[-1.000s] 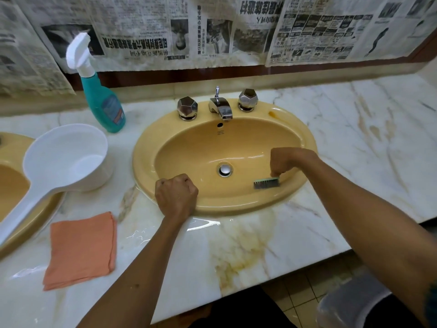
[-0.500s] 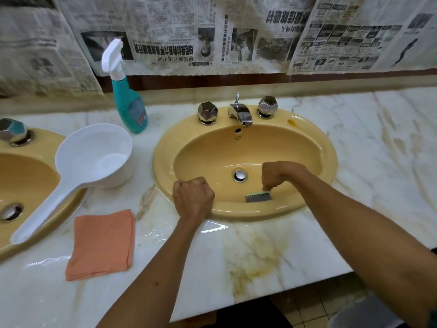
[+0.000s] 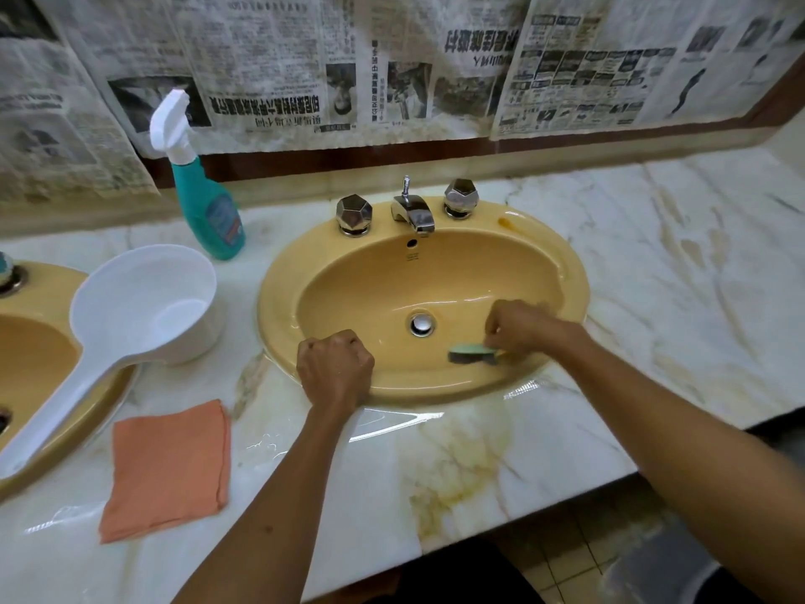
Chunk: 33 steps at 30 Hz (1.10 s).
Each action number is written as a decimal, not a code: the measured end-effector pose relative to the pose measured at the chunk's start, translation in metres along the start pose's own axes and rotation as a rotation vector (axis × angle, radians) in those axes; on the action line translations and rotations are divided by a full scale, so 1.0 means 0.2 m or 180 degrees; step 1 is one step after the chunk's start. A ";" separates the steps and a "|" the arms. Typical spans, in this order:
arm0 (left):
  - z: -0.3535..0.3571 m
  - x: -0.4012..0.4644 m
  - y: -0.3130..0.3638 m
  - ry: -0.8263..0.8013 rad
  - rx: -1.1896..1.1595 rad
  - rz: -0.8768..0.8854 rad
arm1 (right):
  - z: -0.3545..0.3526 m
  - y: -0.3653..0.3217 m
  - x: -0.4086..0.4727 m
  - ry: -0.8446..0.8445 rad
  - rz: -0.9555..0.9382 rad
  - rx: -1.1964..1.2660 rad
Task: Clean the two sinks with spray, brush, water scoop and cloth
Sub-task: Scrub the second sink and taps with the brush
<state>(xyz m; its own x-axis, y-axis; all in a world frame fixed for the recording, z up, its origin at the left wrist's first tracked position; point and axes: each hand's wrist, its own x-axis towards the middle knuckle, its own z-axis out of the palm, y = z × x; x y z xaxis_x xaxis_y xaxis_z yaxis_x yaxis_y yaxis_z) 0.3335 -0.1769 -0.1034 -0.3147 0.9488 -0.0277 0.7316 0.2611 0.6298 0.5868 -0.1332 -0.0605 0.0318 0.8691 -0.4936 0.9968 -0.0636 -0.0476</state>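
While the right hand (image 3: 518, 326) grips a green brush (image 3: 472, 351) low on the near wall of the right sink (image 3: 562, 272), just right of the drain (image 3: 421, 323), the step in hand reads as scrubbing. Fingers curl round the handle; bristles look pressed to the basin, though blurred. Left hand (image 3: 335, 368) is a closed fist resting on the sink's near rim, holding nothing visible, likely bracing. Next move, as judged: work the brush round the remaining wall and up by the orange stain (image 3: 505, 222) on the far rim, then rinse; that calls for the scoop (image 3: 130, 316), which lies with its bowl on the counter and its handle across the left sink (image 3: 26, 342). Spray bottle (image 3: 204, 202) stands upright behind the scoop. Cloth (image 3: 167, 468) lies folded on the counter (image 3: 653, 298), near the left forearm. Faucet (image 3: 414, 211) and two knobs crowd the far rim. Nothing blocks the basin; the left sink appears not yet begun.
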 end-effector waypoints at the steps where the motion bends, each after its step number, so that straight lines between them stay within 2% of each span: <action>1: 0.00 0.00 0.00 0.0020 0.0021 0.0021 | 0.04 -0.05 -0.05 0.0110 -0.0221 0.0079; 3: -0.01 -0.01 0.01 -0.0007 0.0094 0.0022 | 0.03 -0.05 -0.12 0.0401 -0.0295 -0.0040; 6: -0.01 -0.01 0.03 -0.0050 0.0222 0.0014 | -0.05 0.10 -0.17 0.0584 0.0276 -0.0437; 8: -0.01 0.00 0.03 -0.0057 0.0259 -0.0029 | -0.03 0.13 -0.19 0.0636 0.0603 -0.0333; 13: 0.00 -0.01 0.04 -0.0039 0.0378 0.0045 | 0.18 -0.21 -0.33 0.0929 0.0024 -0.0067; 14: 0.00 0.00 0.04 -0.0036 0.0416 0.0066 | 0.17 -0.19 -0.34 0.0965 0.0115 -0.0102; 18: 0.01 -0.01 0.04 -0.0047 0.0510 0.0124 | 0.08 0.14 -0.38 0.1040 0.1204 -0.0214; 20: 0.01 -0.01 0.04 -0.0079 0.0563 0.0139 | 0.08 0.20 -0.39 0.1085 0.1410 -0.0054; 22: 0.02 -0.01 0.03 -0.0120 0.0619 0.0130 | 0.13 0.10 -0.40 0.1194 0.1132 0.0151; 25: 0.04 0.00 0.02 -0.0138 0.0662 0.0114 | 0.30 -0.19 -0.46 0.1574 0.0202 0.0048; 27: 0.05 0.00 0.02 -0.0139 0.0654 0.0079 | 0.40 -0.26 -0.51 0.1872 -0.0244 0.0087; 29: 0.05 0.01 0.02 -0.0115 0.0638 0.0039 | 0.47 -0.13 -0.48 0.2286 -0.0264 0.0181; 33: 0.06 0.01 0.06 -0.0033 0.0673 -0.0031 | 0.57 0.28 -0.51 0.2793 0.0463 0.0329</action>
<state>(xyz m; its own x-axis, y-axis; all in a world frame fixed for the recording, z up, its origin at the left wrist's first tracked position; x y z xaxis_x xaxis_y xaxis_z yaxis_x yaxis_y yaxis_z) 0.3484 -0.1703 -0.1060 -0.3171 0.9475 -0.0417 0.8394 0.3009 0.4526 0.6314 -0.2810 -0.1118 0.2439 0.9087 0.3389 0.9684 -0.2095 -0.1354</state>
